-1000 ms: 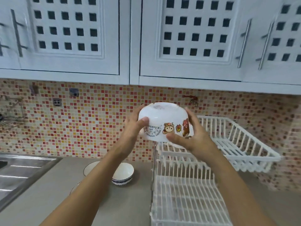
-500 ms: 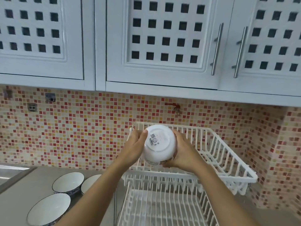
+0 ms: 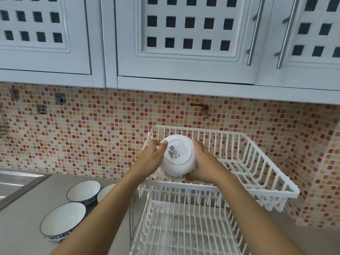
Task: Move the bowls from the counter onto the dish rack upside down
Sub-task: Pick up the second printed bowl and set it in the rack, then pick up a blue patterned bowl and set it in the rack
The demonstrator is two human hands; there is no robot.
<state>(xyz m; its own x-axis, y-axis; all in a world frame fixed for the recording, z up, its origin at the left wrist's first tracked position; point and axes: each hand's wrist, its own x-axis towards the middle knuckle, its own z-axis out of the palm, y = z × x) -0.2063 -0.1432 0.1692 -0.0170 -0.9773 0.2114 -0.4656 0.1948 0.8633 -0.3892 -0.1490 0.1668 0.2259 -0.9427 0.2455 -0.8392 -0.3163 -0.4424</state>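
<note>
A white bowl (image 3: 177, 157) is held upside down, its labelled base facing me, inside the left end of the upper tier of the white dish rack (image 3: 261, 192). My left hand (image 3: 151, 157) grips its left side and my right hand (image 3: 203, 162) grips its right side. Whether the bowl's rim touches the rack wires is hidden. Three blue-rimmed white bowls stand upright on the counter to the left: one near (image 3: 63, 220), one farther back (image 3: 83, 190), and one (image 3: 105, 192) partly hidden behind my left forearm. The rack's lower tier (image 3: 184, 234) holds nothing.
White cabinets (image 3: 184, 34) hang low over the rack. A mosaic tile wall (image 3: 101, 135) with a small red tap (image 3: 202, 108) runs behind. A steel sink edge (image 3: 16, 181) lies at the far left. The grey counter (image 3: 22, 227) carries the bowls.
My hands carried the bowl from in front of the rack forward and down into the upper tier. The bowl tipped so its base faces me. The view shifted right.
</note>
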